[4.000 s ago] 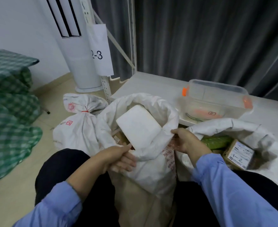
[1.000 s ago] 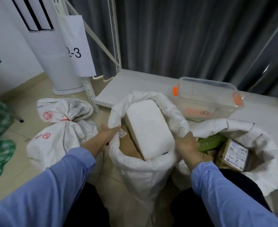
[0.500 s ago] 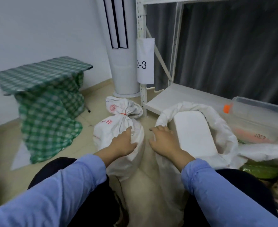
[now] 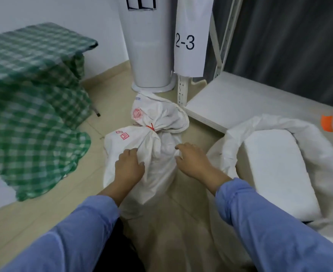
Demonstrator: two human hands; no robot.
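A white woven sack (image 4: 157,154), tied at the neck with a red tie (image 4: 151,127), stands on the floor in the middle of the head view. My left hand (image 4: 129,166) lies on its left side with curled fingers that bunch the fabric. My right hand (image 4: 191,160) has its fingers spread, and the fingertips touch the sack's right side. To the right stands a second white sack (image 4: 260,122) with its mouth open. A white foam block (image 4: 275,173) sticks out of it.
A table draped in green checked cloth (image 4: 34,95) is at the left. A white tower unit (image 4: 148,55) and a rack post with a paper label "2-3" (image 4: 189,42) stand behind. A low white shelf board (image 4: 240,103) and an orange-clipped clear box (image 4: 327,122) are at right.
My right hand has left the open sack and moved left onto the tied sack. My left hand stays on the tied sack and now bunches its fabric. The view has swung left.
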